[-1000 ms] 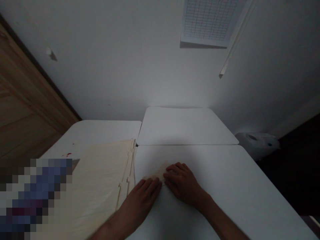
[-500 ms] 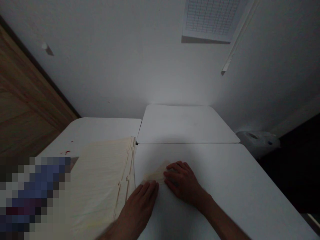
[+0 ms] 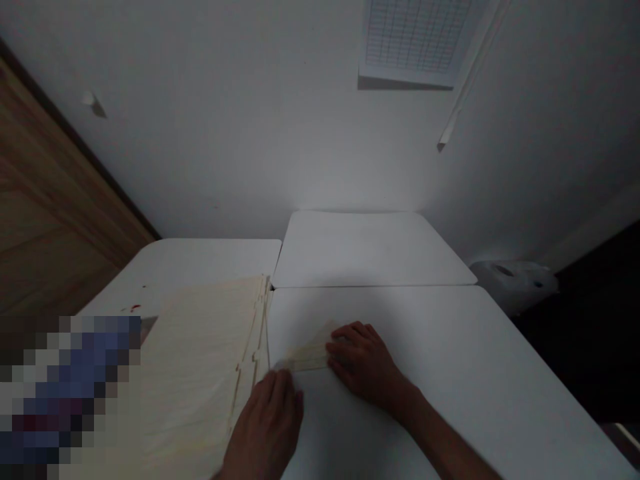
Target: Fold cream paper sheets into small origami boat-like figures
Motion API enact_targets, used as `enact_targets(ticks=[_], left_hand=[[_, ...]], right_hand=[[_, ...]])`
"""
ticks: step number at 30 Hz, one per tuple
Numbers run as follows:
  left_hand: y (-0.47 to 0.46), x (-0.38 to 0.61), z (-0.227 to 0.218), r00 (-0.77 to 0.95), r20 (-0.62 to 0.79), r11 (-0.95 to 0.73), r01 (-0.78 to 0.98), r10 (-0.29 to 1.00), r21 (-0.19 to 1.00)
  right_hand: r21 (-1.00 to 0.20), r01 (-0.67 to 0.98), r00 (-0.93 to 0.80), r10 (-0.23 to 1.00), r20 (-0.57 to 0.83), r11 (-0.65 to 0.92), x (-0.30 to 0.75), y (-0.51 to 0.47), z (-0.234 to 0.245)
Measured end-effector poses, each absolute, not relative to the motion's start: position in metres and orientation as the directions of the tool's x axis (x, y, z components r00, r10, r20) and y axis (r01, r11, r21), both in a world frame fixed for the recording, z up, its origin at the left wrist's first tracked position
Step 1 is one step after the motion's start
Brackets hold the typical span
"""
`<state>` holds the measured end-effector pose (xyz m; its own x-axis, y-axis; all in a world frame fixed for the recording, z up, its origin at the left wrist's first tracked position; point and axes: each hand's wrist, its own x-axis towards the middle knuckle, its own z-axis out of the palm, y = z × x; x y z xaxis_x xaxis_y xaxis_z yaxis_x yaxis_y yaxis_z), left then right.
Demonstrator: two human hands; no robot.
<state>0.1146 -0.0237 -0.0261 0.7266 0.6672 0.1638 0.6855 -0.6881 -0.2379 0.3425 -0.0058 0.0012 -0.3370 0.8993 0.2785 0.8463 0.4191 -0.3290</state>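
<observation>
I'm seemingly smoothing the small pale sheet [image 3: 311,353], right hand [image 3: 369,367] and left hand [image 3: 266,417] at its ends, grips unclear; press lightly next

Right of the right hand [image 3: 365,363], tabletop [image 3: 470,373] lies free; layered sheets [image 3: 200,353] obstruct left.

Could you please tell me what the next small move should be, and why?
I would perhaps lay the left hand on the left end of the small cream paper: the right hand covers its right end on the white table, while the left hand sits by the left end, contact unclear.
</observation>
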Motion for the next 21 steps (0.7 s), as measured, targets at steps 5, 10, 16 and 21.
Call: enact_targets(ticks=[5,10,16,21], left_hand=[[-0.023,0.11,-0.038,0.734,0.266,-0.691,0.678,0.625,-0.249],[-0.013,0.113,-0.033,0.788,0.307,-0.786,0.596,0.533,-0.163],[-0.012,0.116,-0.025,0.804,0.238,-0.811,0.577,0.545,-0.093],[-0.013,0.118,-0.022,0.805,0.247,-0.815,0.573,0.539,-0.089]], right_hand=[[-0.344,0.843,-0.326,0.901,0.286,0.414,0.342,-0.006,0.0],[-0.349,0.843,-0.316,0.902,0.295,0.41,0.342,-0.006,-0.003],[-0.28,0.855,-0.339,0.879,0.336,0.437,0.342,-0.007,-0.005],[-0.209,0.863,-0.368,0.856,0.363,0.459,0.332,-0.023,-0.007]])
